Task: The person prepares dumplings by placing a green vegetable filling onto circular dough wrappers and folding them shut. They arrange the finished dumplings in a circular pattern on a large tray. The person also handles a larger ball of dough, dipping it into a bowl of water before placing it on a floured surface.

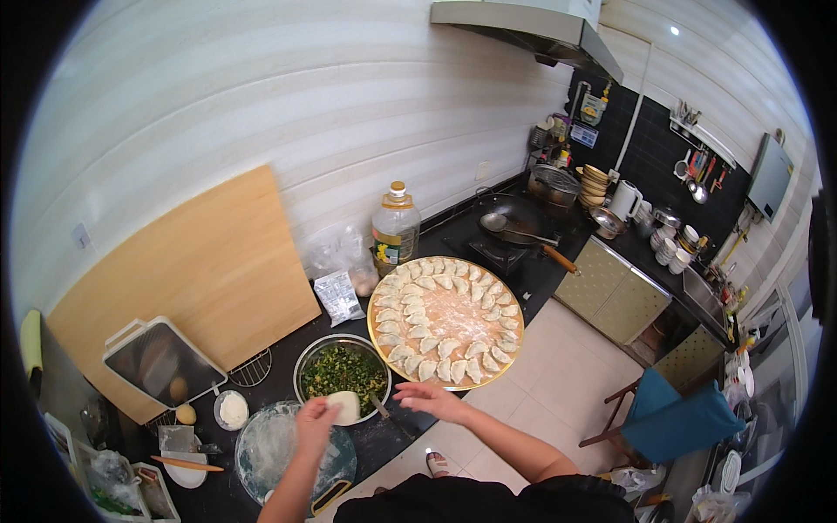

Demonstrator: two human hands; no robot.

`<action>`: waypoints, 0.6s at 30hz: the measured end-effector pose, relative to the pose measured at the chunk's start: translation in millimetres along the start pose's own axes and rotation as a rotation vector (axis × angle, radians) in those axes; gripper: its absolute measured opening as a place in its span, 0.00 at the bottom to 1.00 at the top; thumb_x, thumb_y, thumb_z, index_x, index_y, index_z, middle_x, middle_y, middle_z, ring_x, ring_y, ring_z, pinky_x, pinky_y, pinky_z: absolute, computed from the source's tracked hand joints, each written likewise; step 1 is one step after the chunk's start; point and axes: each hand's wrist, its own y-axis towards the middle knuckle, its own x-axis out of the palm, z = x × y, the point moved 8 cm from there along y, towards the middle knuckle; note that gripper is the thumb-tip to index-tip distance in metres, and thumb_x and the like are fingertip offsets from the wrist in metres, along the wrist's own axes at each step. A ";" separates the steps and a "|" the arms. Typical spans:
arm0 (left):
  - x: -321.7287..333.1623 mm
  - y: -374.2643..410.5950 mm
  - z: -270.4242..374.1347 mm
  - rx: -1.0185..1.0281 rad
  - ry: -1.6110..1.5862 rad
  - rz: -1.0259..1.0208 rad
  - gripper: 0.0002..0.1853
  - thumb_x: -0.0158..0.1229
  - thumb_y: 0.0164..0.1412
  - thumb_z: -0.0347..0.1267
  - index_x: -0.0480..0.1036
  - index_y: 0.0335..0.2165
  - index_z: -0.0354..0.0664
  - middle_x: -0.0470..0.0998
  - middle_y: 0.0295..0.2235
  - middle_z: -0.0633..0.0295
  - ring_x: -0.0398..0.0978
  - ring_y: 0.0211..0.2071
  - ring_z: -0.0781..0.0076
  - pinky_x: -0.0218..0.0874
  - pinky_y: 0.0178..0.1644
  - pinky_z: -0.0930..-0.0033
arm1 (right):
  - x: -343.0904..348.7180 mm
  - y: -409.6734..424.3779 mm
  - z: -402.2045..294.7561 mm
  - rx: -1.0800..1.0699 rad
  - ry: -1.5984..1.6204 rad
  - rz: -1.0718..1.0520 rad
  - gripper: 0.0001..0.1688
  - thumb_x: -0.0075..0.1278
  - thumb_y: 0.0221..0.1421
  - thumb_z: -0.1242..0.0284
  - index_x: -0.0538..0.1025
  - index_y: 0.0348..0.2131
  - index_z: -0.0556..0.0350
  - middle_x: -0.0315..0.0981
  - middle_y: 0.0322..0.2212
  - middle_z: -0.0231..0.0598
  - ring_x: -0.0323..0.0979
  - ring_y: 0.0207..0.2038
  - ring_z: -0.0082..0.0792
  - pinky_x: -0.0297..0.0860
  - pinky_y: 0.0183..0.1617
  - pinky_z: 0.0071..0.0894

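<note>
Pinched in my left hand (315, 421) is a round, pale dough wrapper (344, 408), held over the near rim of a steel bowl (297, 374). Chopped green and yellow filling (340, 369) fills that bowl, and a utensil's handle (379, 405) leans out over its right side. My right hand (428, 400) is empty, fingers apart, just in front of a round tray (458, 320). Rings of folded dumplings (448, 346) lie on the tray around a floured middle. Partly behind my left forearm is a floured round board (271, 444) with a handle slot.
A small bowl of flour (233, 410), a rolling pin (187, 463) and a scraper (178, 439) lie to the left. An oil bottle (396, 229) stands behind the tray. Beyond it, a wok (516, 209) sits on the stove. A chair with blue cloth (680, 418) stands at right.
</note>
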 end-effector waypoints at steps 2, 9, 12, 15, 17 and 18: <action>48.7 -3.4 -10.2 -0.082 -0.049 -0.098 0.07 0.56 0.50 0.20 0.71 0.32 0.34 0.77 0.29 0.61 0.73 0.28 0.79 0.65 0.34 0.79 | 11.7 -5.3 6.3 0.026 0.129 -0.001 0.24 0.49 0.54 0.69 0.66 0.49 0.57 0.71 0.39 0.34 0.68 0.39 0.21 0.65 0.41 0.20; 101.5 -9.1 -38.4 -0.113 0.023 -0.237 0.07 0.59 0.50 0.24 0.72 0.31 0.34 0.76 0.26 0.64 0.71 0.25 0.83 0.63 0.30 0.82 | -19.4 -33.0 6.5 0.053 0.116 0.286 0.11 0.54 0.50 0.72 0.76 0.34 0.61 0.72 0.23 0.29 0.68 0.27 0.19 0.65 0.33 0.16; 103.9 -14.7 -37.2 -0.094 0.145 -0.244 0.07 0.58 0.51 0.26 0.73 0.31 0.34 0.75 0.25 0.65 0.70 0.23 0.84 0.62 0.27 0.83 | -24.9 -35.2 9.3 0.026 0.105 0.329 0.12 0.53 0.50 0.73 0.76 0.35 0.62 0.71 0.24 0.28 0.66 0.26 0.17 0.63 0.32 0.16; 106.5 -20.1 -36.6 -0.142 0.123 -0.300 0.09 0.58 0.52 0.28 0.73 0.33 0.34 0.76 0.26 0.65 0.71 0.26 0.83 0.62 0.30 0.82 | -18.4 -34.3 -0.3 0.039 -0.013 0.302 0.14 0.54 0.50 0.72 0.75 0.36 0.65 0.71 0.24 0.28 0.66 0.26 0.15 0.64 0.31 0.14; 112.4 -24.7 -33.5 -0.216 -0.006 -0.375 0.10 0.58 0.52 0.28 0.74 0.34 0.34 0.76 0.28 0.65 0.71 0.27 0.83 0.62 0.32 0.81 | -4.7 -28.7 -4.8 0.042 -0.020 0.183 0.12 0.53 0.50 0.73 0.76 0.35 0.63 0.72 0.25 0.28 0.66 0.27 0.15 0.63 0.32 0.14; 109.6 -28.2 -41.0 -0.281 0.008 -0.423 0.11 0.57 0.54 0.30 0.74 0.35 0.33 0.76 0.29 0.65 0.71 0.29 0.82 0.63 0.34 0.80 | 3.2 -26.0 -8.4 0.047 -0.032 0.135 0.12 0.52 0.51 0.73 0.76 0.35 0.62 0.72 0.25 0.28 0.65 0.27 0.15 0.63 0.32 0.15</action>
